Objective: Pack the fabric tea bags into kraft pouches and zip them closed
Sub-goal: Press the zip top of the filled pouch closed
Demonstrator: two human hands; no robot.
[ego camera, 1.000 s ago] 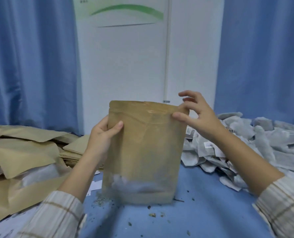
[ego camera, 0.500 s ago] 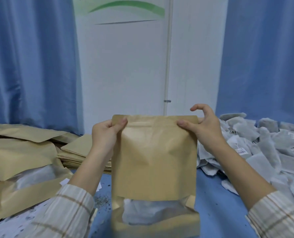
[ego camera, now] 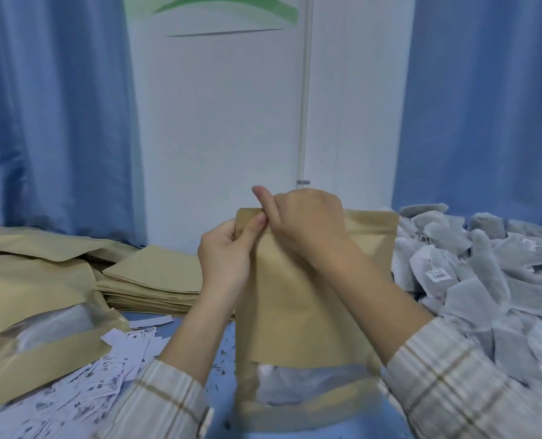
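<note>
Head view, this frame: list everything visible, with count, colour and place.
held kraft pouch: one, tan with clear window, upright at centre
filled kraft pouches: several, tan, near left
flat kraft pouch stack: one pile, tan, left of centre
fabric tea bags: large heap, grey-white, right
paper slips: many, white, printed, lower left
table: blue, tea crumbs on it
curtains: two, blue, both sides
wall panel: white, behind
left hand: pinching pouch's top left corner
right hand: pinching same corner
</note>
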